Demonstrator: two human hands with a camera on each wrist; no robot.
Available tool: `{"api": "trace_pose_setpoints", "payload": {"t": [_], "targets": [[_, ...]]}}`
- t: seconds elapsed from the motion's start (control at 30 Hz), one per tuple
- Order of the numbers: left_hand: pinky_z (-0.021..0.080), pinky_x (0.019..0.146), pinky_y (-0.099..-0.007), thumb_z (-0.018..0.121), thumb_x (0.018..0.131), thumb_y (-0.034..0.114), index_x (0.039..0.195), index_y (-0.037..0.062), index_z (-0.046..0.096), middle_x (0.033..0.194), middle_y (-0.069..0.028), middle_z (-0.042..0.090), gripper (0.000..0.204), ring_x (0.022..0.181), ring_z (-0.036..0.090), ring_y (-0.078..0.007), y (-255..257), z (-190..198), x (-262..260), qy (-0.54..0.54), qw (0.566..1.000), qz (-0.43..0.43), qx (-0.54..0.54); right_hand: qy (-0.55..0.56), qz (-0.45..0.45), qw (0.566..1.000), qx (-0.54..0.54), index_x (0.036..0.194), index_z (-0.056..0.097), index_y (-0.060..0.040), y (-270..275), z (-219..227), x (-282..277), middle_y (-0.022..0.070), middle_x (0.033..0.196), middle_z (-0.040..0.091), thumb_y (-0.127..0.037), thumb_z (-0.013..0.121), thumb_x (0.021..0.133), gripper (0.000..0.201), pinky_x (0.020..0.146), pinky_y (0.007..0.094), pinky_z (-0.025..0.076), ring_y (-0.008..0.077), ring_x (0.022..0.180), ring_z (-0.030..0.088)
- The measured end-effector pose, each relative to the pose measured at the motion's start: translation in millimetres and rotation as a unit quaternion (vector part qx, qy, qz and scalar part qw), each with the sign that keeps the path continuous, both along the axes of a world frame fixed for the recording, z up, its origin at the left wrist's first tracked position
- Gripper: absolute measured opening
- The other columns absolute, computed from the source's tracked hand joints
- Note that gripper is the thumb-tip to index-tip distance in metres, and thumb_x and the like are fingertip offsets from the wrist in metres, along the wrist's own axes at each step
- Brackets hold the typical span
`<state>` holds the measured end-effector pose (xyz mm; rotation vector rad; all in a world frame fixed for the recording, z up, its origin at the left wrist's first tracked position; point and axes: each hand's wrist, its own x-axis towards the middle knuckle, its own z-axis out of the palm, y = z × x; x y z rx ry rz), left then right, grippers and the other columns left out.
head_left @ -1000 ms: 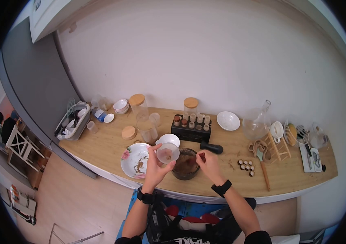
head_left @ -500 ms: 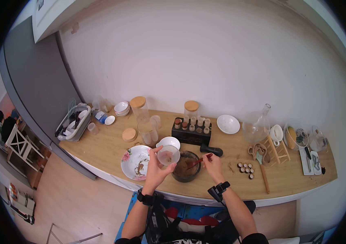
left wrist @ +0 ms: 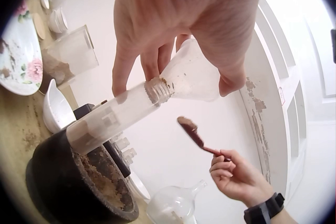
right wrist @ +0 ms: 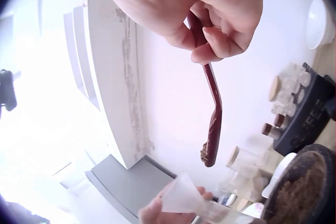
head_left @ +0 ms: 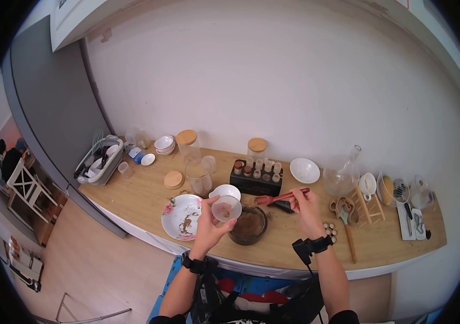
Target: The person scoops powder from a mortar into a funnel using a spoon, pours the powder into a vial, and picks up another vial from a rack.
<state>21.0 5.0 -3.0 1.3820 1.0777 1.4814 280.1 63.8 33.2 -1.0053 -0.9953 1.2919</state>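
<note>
The right hand (head_left: 307,206), pinching the small dark red spoon (head_left: 281,197), has lifted it up and away from the round black bowl of brown powder (head_left: 248,224), while the left hand (head_left: 212,222) keeps gripping the clear plastic funnel (head_left: 225,208) above that bowl, so a scoop looks ready for it.

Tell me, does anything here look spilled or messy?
Yes. Brown powder is smeared on the flowered plate, and specks lie on the wooden counter near the dark bowl. Powder also clings to the red spoon.
</note>
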Motion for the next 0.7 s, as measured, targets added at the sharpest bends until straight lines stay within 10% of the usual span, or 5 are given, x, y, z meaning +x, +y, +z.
{"api": "trace_pose_setpoints", "payload": {"t": [0.7], "targets": [[0.046,0.096,-0.0354,0.075,0.075,0.008,0.128,0.0003,0.029,0.115,-0.0172,0.052,0.071,0.109,0.055,-0.0228,1.5,-0.2,2.0,0.012,1.0,-0.001,0.016,-0.156,0.158,0.958,0.18,0.101,0.059,0.0007,-26.2,50.0,-44.6,0.001,0.082,0.058,-0.005,0.056,0.09,0.013,0.064,0.0212,0.045,0.0068,0.07,0.054]]}}
